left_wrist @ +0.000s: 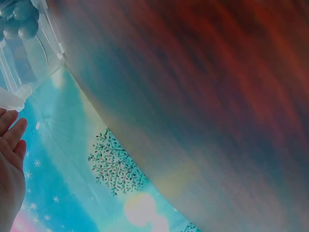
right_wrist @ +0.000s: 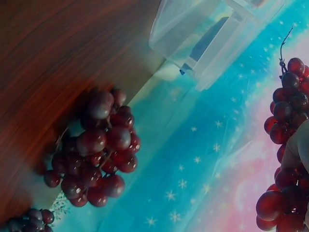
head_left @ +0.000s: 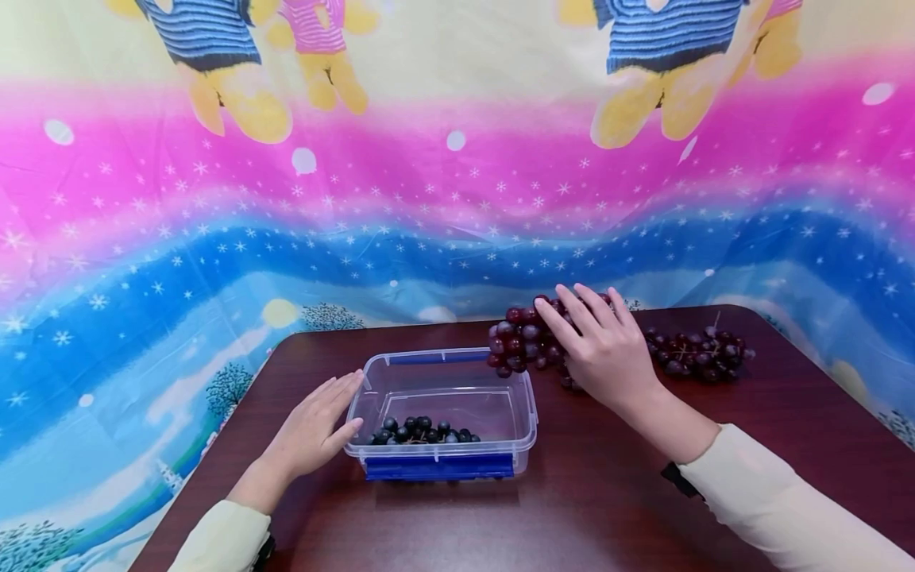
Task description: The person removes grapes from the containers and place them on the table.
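My right hand [head_left: 610, 353] grips a bunch of red grapes [head_left: 516, 340] from above, raised near the right rim of a clear plastic container [head_left: 438, 450]. In the right wrist view this bunch of red grapes [right_wrist: 289, 104] hangs at the right edge, with a finger [right_wrist: 291, 157] across it. My left hand [head_left: 309, 435] has its fingers extended against the container's left side; part of that hand [left_wrist: 9, 164] shows at the left edge of the left wrist view. A bunch of dark grapes [head_left: 423, 430] lies inside the container, partly hidden by its front wall.
Another bunch of red grapes [head_left: 699, 355] lies on the dark wooden table [head_left: 593, 492], right of my right hand. Nearer the right wrist camera is a grape bunch [right_wrist: 99, 150], with more grapes [right_wrist: 31, 222] in the lower corner. A printed cloth [head_left: 457, 191] hangs behind the table.
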Demonstrator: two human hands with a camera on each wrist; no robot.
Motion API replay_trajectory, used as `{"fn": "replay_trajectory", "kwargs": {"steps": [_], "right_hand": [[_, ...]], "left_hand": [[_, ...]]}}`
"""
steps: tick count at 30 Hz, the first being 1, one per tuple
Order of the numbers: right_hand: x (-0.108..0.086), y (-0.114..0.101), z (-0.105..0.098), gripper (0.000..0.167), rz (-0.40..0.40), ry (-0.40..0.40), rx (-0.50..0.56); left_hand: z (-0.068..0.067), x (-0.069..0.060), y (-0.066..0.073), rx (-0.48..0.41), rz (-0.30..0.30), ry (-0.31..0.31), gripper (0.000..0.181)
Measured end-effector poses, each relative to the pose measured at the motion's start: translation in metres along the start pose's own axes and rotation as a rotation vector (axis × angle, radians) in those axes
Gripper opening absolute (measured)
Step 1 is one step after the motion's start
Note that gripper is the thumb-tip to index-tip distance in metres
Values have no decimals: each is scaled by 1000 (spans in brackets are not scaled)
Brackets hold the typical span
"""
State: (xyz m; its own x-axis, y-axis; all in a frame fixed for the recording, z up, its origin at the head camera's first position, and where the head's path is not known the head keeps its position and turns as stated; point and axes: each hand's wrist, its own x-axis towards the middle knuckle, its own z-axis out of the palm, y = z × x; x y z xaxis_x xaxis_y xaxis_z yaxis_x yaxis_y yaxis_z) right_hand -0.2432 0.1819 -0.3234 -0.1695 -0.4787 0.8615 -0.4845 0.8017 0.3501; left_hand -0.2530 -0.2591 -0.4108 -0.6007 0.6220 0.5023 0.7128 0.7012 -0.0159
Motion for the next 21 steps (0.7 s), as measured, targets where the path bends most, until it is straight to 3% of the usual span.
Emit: {"fn": "replay_trajectory", "kwargs": {"steps": [21], "right_hand": [[-32, 25, -32, 46, 72, -9, -41]], "left_hand": [[0, 0, 0, 4, -1, -4, 64]]}}
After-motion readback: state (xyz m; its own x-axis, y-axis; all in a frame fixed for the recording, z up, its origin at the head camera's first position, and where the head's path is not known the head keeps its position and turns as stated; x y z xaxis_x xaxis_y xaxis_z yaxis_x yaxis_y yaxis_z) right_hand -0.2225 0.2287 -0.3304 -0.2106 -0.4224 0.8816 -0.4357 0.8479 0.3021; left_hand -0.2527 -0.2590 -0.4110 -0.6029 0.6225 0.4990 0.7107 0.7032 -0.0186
